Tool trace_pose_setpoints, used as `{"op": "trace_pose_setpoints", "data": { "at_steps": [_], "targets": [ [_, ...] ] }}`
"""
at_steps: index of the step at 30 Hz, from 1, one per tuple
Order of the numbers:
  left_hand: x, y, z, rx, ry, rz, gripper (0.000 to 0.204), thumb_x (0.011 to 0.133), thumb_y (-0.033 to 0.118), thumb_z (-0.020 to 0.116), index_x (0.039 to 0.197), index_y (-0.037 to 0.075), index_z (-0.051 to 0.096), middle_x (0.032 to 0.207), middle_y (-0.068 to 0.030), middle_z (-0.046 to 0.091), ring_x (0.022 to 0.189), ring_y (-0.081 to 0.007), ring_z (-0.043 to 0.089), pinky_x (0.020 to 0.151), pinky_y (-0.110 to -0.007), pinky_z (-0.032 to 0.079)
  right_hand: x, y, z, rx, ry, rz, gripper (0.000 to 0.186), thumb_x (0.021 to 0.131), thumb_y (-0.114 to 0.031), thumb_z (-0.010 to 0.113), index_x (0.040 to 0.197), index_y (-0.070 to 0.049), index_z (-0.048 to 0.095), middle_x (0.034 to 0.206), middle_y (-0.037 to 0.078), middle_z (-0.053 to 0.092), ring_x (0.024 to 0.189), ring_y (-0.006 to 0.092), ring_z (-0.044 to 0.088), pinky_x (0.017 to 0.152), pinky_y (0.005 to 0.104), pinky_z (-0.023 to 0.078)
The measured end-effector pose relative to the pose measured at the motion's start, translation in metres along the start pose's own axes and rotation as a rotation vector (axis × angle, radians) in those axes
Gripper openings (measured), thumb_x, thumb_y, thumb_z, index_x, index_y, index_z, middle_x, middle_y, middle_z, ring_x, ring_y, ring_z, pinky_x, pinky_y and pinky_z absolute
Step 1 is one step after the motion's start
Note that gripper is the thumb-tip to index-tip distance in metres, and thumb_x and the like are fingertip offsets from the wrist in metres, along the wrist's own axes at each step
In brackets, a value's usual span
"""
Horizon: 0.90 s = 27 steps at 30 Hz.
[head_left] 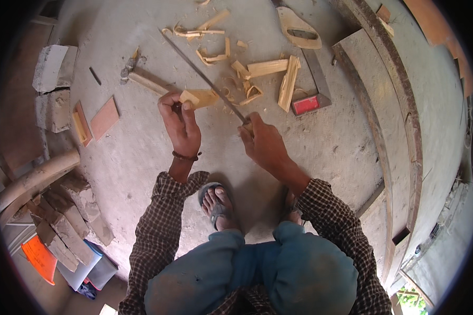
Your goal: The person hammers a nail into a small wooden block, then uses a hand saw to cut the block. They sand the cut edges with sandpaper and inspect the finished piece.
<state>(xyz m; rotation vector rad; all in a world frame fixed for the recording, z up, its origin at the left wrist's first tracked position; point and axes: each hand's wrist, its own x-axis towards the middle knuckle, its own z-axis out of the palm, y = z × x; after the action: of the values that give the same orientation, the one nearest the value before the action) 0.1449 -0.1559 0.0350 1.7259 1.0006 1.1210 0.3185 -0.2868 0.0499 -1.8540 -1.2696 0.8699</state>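
My left hand [180, 123] grips a small pale wooden block [198, 98] and holds it down on the concrete floor. My right hand [264, 140] is closed on the handle end of a long thin metal blade [202, 76], which looks like a saw or file. The blade runs up and to the left from that hand and crosses the block's right side. Wood offcuts and curled shavings [257, 73] lie just beyond the block. I squat over the work, with a sandalled foot [215, 202] below my hands.
A hammer [142, 76] lies left of the block. A metal square with a red handle [312, 94] and a wooden frame piece [298, 29] lie at the upper right. Bricks [55, 86], flat tiles [104, 118] and rubble are at left. A curved wooden rim [404, 121] runs down the right.
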Motion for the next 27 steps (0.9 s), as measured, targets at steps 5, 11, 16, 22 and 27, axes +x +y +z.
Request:
{"op": "trace_pose_setpoints", "data": {
  "at_steps": [5,11,16,22,27],
  "targets": [
    [0.000,0.006,0.007,-0.009,-0.001,-0.022,0.024,0.110,0.017,0.050,0.123,-0.002,0.046,0.123,-0.0130,0.045,0.107,-0.0190,0.049,0.097,-0.034,0.045,-0.006,0.003,0.002,-0.059,0.027,0.030,0.026,0.100,-0.020,0.064,0.113,-0.001,0.051,0.084,0.019,0.071,0.075,0.0436,0.069,0.068,0.0538,0.054],
    [-0.002,0.003,0.004,-0.045,-0.002,0.015,0.024,0.110,0.017,0.050,0.125,-0.001,0.045,0.126,-0.0149,0.046,0.110,-0.0201,0.050,0.100,-0.035,0.044,-0.004,0.043,0.008,-0.118,-0.043,0.017,0.027,0.100,-0.020,0.064,0.112,-0.002,0.050,0.083,0.021,0.070,0.075,0.0453,0.069,0.069,0.0549,0.054],
    [-0.004,0.003,-0.001,-0.012,0.009,0.020,0.024,0.110,0.017,0.048,0.126,0.000,0.043,0.130,-0.0172,0.046,0.114,-0.0214,0.051,0.103,-0.036,0.044,0.003,-0.001,-0.005,0.055,0.070,-0.006,0.026,0.100,-0.020,0.063,0.112,-0.002,0.049,0.082,0.022,0.070,0.074,0.0477,0.067,0.068,0.0559,0.053],
    [0.000,0.003,0.003,-0.067,-0.036,0.042,0.026,0.111,0.021,0.048,0.126,0.001,0.042,0.132,-0.0187,0.047,0.116,-0.0217,0.051,0.104,-0.037,0.043,-0.005,0.032,0.007,-0.211,-0.083,0.049,0.026,0.099,-0.019,0.065,0.112,-0.003,0.049,0.082,0.020,0.070,0.075,0.0432,0.069,0.066,0.0542,0.054],
    [-0.001,0.003,0.001,-0.087,-0.016,0.029,0.026,0.111,0.022,0.048,0.125,0.001,0.042,0.132,-0.0185,0.048,0.116,-0.0213,0.051,0.104,-0.037,0.043,-0.003,0.001,-0.002,0.033,0.057,-0.027,0.027,0.099,-0.021,0.065,0.112,-0.002,0.049,0.082,0.021,0.070,0.074,0.0457,0.068,0.066,0.0540,0.054]
  ]
}}
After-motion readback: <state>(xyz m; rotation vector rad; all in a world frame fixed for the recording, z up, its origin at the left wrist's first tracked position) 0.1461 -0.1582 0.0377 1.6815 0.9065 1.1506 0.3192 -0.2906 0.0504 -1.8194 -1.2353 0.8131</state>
